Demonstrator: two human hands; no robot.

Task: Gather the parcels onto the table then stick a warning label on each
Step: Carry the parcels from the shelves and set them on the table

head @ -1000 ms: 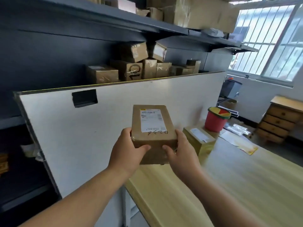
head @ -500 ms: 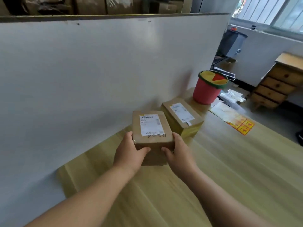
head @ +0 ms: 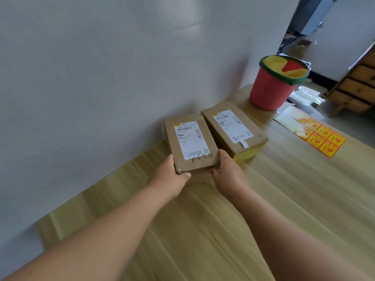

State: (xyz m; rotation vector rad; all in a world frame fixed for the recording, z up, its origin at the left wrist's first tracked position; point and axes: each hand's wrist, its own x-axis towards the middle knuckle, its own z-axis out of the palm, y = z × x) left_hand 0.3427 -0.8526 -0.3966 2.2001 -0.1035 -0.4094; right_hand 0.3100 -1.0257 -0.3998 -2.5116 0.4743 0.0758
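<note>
Desk (head: 203, 230) against white panel (head: 101, 78); red bucket (head: 272, 90) at far end. Your parcel (head: 190, 145) sits beside second parcel (head: 233, 130), possibly touching. Left hand (head: 172, 175) and right hand (head: 227, 171) clamp its near corners, fingers closed on the sides. Stiff cardboard, likely light; hold by opposite edges. Label sheet (head: 322, 136) lies well apart. Fingertips under the box hidden; print unreadable.

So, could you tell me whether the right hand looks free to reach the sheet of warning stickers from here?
Probably not yet: the right hand grips the parcel together with the left hand. Otherwise the tabletop towards the sticker sheet lies bare.
</note>
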